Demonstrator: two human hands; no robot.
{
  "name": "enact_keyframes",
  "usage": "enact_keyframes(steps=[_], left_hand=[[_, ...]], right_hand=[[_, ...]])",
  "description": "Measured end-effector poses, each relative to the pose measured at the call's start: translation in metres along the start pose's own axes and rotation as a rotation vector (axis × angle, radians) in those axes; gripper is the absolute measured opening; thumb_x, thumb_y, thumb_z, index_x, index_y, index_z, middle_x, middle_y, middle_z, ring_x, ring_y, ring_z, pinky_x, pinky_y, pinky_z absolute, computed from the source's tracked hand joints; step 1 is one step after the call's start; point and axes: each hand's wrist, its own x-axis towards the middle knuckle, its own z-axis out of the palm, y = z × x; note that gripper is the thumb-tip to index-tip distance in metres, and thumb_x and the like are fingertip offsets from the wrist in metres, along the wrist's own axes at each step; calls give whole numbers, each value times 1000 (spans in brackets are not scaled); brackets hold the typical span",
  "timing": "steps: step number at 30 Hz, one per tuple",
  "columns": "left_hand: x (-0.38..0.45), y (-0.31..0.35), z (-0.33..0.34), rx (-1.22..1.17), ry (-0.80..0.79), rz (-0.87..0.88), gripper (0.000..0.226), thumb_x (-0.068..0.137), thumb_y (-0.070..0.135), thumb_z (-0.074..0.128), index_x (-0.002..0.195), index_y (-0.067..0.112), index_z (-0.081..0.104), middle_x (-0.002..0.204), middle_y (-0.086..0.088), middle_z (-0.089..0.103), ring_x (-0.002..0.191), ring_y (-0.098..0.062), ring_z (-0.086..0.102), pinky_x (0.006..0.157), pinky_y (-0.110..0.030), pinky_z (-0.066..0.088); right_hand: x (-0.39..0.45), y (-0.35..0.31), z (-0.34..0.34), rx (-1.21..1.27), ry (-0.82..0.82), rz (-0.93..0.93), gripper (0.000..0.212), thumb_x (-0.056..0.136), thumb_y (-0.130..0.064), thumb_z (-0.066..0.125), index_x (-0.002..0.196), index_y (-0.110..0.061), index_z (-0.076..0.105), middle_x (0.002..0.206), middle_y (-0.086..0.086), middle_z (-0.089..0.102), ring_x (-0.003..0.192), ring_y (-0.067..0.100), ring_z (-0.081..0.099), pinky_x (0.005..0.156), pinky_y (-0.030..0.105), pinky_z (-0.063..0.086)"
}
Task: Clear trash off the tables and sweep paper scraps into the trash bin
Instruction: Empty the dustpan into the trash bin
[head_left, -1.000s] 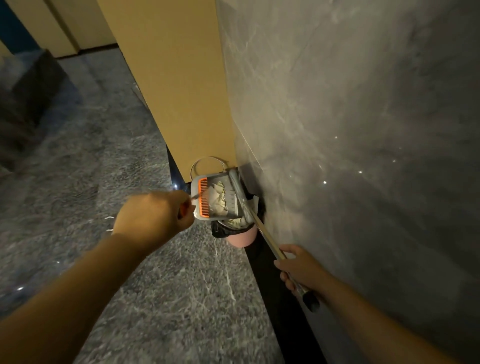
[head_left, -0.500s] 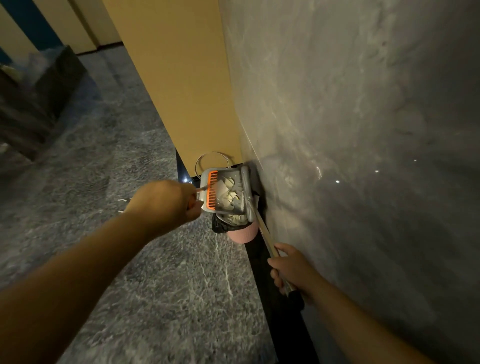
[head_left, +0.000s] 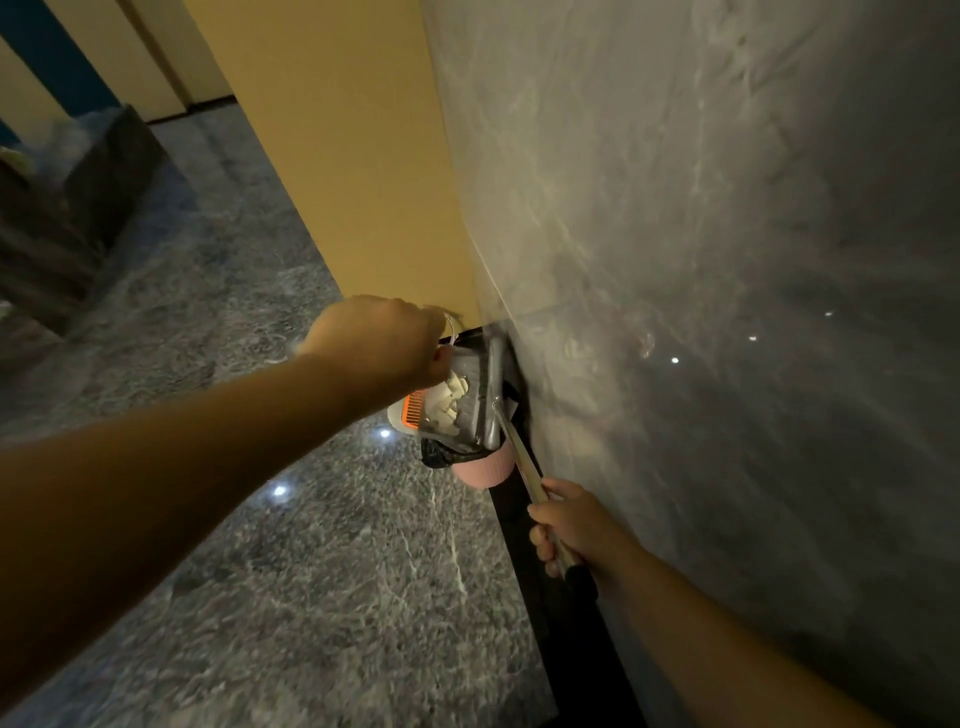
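A grey dustpan (head_left: 470, 415) with an orange comb edge (head_left: 413, 411) is tipped over a pink trash bin (head_left: 483, 472) lined with a black bag (head_left: 440, 456). The bin stands on the floor against the wall. White paper scraps (head_left: 451, 402) lie in the pan. My left hand (head_left: 379, 338) is curled at the pan's upper edge and seems to grip it; what lies inside the fist is hidden. My right hand (head_left: 571, 525) grips the pan's long metal handle (head_left: 522, 460) low down, close to the wall.
A grey marble wall (head_left: 701, 312) runs along the right, with a black skirting strip (head_left: 566, 623) below it. A tan panel (head_left: 353, 171) stands behind the bin. A thin wire ring (head_left: 453, 319) sits by the corner. A dark box (head_left: 104, 176) is at far left on the stone floor.
My left hand moved up and right to the pan's upper edge. The pan tipped more steeply over the bin and the scraps slid toward its lower edge.
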Motion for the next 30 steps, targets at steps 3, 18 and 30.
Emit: enact_keyframes(steps=[3, 18, 30], left_hand=[[5, 9, -1, -14, -12, 46, 29, 100, 44, 40, 83, 21, 43, 63, 5, 44, 51, -10, 41, 43, -22, 30], [9, -1, -5, 21, -8, 12, 33, 100, 47, 40, 84, 19, 45, 64, 3, 49, 52, -11, 45, 45, -22, 32], [-4, -18, -6, -3, 32, -34, 35, 98, 47, 42, 96, 15, 57, 67, 1, 53, 58, -16, 54, 51, -27, 48]], right_hand=[[4, 6, -1, 27, 3, 31, 34, 96, -3, 45, 122, -23, 40, 59, 10, 49, 42, 16, 43, 42, 25, 37], [3, 3, 7, 138, 48, 10, 35, 94, 0, 42, 126, -14, 41, 69, 11, 45, 44, 15, 43, 39, 22, 35], [-15, -3, 20, 197, 34, 23, 31, 94, 2, 39, 123, -8, 45, 77, 13, 37, 50, 15, 36, 36, 17, 33]])
